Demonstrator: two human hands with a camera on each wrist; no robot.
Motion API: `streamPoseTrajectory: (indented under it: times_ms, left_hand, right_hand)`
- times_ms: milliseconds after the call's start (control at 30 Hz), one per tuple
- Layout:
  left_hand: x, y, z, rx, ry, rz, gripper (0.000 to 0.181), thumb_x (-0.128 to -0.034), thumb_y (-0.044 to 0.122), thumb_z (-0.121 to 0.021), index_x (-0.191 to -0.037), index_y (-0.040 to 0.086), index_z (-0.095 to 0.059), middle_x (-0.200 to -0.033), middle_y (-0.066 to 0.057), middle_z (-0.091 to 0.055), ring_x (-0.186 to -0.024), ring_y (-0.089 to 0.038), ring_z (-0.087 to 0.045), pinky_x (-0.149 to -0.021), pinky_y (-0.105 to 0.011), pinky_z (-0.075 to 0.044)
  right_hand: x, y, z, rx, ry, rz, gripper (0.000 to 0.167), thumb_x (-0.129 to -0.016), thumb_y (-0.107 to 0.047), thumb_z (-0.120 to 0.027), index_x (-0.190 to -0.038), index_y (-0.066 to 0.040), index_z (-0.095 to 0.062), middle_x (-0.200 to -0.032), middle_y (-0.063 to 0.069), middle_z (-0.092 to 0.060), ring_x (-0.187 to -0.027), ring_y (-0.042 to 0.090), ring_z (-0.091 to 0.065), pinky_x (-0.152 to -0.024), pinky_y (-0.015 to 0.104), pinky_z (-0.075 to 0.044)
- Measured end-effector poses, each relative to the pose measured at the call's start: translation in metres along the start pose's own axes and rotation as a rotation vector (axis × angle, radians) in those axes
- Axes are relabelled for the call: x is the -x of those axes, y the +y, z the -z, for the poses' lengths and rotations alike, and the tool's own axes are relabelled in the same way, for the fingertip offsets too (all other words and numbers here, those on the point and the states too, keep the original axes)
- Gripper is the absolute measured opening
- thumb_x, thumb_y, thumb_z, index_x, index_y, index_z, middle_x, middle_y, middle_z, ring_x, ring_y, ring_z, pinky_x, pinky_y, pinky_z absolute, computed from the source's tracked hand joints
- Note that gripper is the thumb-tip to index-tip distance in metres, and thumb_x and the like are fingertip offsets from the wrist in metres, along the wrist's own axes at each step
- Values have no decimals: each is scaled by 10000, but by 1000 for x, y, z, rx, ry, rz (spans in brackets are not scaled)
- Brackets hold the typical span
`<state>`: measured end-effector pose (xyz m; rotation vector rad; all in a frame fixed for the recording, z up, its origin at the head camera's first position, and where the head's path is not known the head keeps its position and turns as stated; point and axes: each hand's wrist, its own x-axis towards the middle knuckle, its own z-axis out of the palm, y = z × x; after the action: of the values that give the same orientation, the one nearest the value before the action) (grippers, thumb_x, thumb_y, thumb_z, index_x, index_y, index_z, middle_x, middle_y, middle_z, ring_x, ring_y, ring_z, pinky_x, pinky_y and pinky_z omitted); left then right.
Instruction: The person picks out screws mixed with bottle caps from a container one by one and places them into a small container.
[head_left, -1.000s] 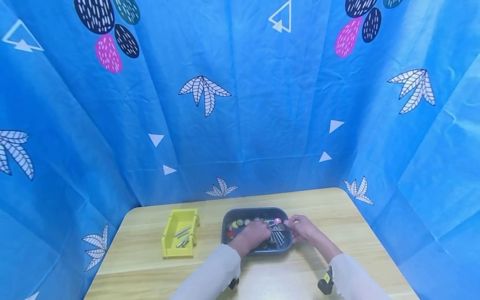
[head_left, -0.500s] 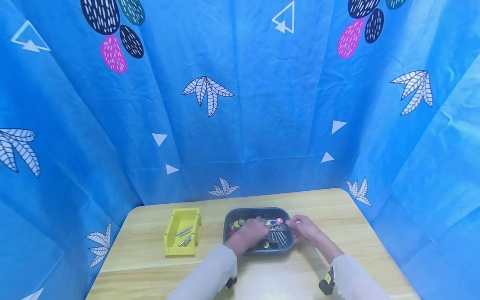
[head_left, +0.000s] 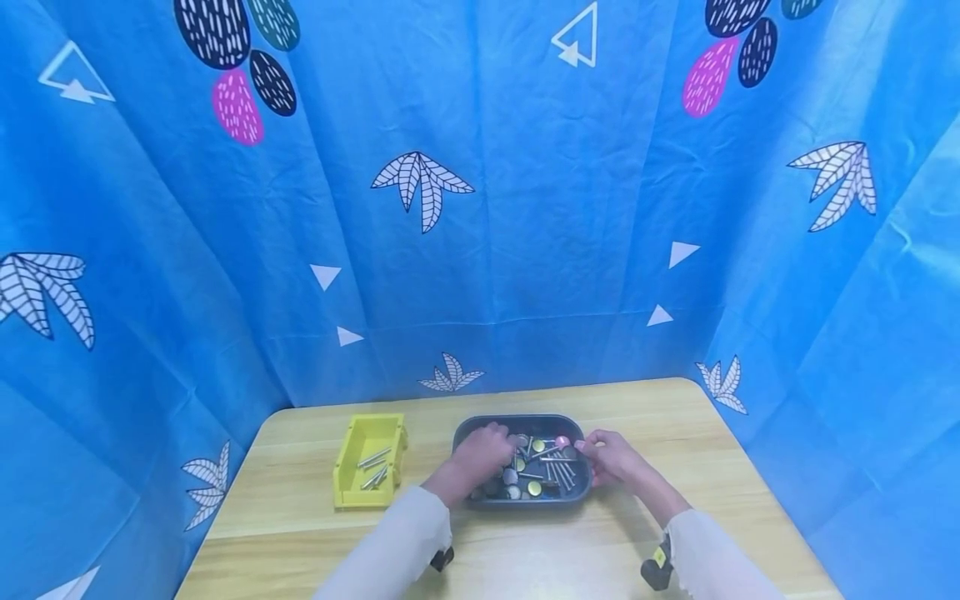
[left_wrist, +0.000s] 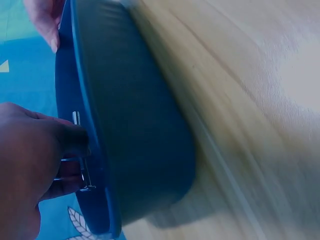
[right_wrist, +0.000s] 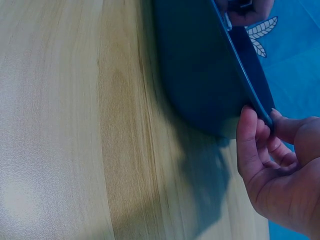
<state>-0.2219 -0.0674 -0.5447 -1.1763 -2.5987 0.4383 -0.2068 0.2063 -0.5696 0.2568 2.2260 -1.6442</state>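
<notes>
The dark tray (head_left: 530,503) holds bolts (head_left: 559,472), yellow and silver caps and a pink round piece (head_left: 562,442). Over its left part, my left hand (head_left: 480,460) pinches metal bolts, which the left wrist view shows between the thumb and fingers of that hand (left_wrist: 35,160). With thumb and curled fingers, my right hand (right_wrist: 285,165) grips the tray's right end rim (right_wrist: 261,111). The tray's left contents are partly hidden by my left hand. A yellow bin (head_left: 343,467) with several metal bolts (head_left: 375,468) inside stands left of the tray.
The wooden table (head_left: 555,558) carries both containers. A blue patterned curtain (head_left: 487,250) hangs behind it and on both sides. Dark straps with devices (head_left: 657,570) show at both wrists.
My left hand has moved left within the tray, uncovering caps and bolts in its middle. My right hand stays on the tray's right end. The head view has shifted slightly.
</notes>
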Motion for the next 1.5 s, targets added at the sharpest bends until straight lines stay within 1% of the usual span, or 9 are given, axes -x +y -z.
streamPoseTrajectory:
  times_ms: [133, 267, 533, 767, 967, 1100, 1300, 1433, 1500]
  left_hand:
    - [7, -11, -1, -16, 88, 7, 146, -882, 155, -783, -1024, 146, -747, -889, 9, -721, -780, -106, -648, -673, -187, -583]
    - [14, -23, -3, -4, 144, 21, 129, -869, 90, -772, -992, 120, -744, -865, -10, -716, -766, -113, -654, -676, -195, -590]
    - [37, -44, 1, 74, 101, 90, 224, -850, 65, -791, -1060, 87, -718, -975, -54, -729, -870, -165, -680, -758, -233, -620]
    - [58, -57, 2, 189, 131, 178, 219, -862, 4, -761, -1074, 47, -723, -930, -83, -708, -845, -199, -669, -745, -299, -627]
    - [78, -68, 0, 235, 172, 224, 260, -779, -41, -791, -1002, 48, -692, -865, -59, -664, -796, -179, -628, -711, -296, -605]
    - [92, -75, -1, 240, 174, 262, 260, -778, -76, -770, -991, 46, -685, -856, -66, -657, -796, -179, -624, -716, -289, -604]
    - [109, -86, -1, 260, 169, 372, 264, -793, -133, -744, -981, 45, -694, -844, -74, -677, -783, -173, -636, -705, -265, -612]
    - [117, -94, -2, 301, 172, 464, 175, -824, -58, -781, -934, 37, -685, -811, -77, -664, -743, -184, -627, -661, -275, -608]
    - [121, -98, -2, 349, 164, 514, 85, -881, -1, -755, -928, 27, -690, -819, -85, -672, -753, -208, -647, -678, -303, -617]
  right_hand:
    - [0, 0, 0, -4, -2, 2, 249, -1036, -179, -597, -1092, 63, -577, -833, 154, -630, -640, 182, -617, -604, 366, -628]
    - [-1, 2, 1, -15, -6, 10, 233, -1038, -167, -591, -1069, 63, -575, -816, 140, -634, -630, 176, -623, -594, 350, -624]
    - [-1, 2, 1, -39, -19, 18, 215, -1037, -152, -585, -1044, 62, -568, -790, 120, -626, -621, 166, -615, -600, 348, -625]
    - [-4, 2, 2, -32, -22, 14, 207, -1040, -159, -585, -1048, 48, -574, -774, 113, -638, -609, 148, -614, -606, 350, -629]
    - [-4, 3, 1, -43, -20, 12, 208, -1039, -147, -581, -1057, 60, -571, -813, 148, -664, -632, 173, -636, -598, 339, -626]
    - [-3, 5, 1, -43, -19, 11, 195, -1038, -140, -581, -1048, 55, -575, -837, 169, -673, -643, 194, -652, -602, 347, -630]
    - [-3, 5, 2, -34, -14, 15, 202, -1035, -151, -588, -1044, 51, -577, -838, 170, -664, -640, 196, -643, -605, 357, -629]
    - [-3, 4, 2, -31, -12, 12, 209, -1034, -160, -592, -1052, 48, -579, -835, 164, -660, -639, 193, -634, -609, 365, -626]
    - [-3, 4, 2, -37, -17, 10, 215, -1036, -159, -590, -1061, 55, -576, -832, 160, -656, -640, 192, -635, -601, 356, -623]
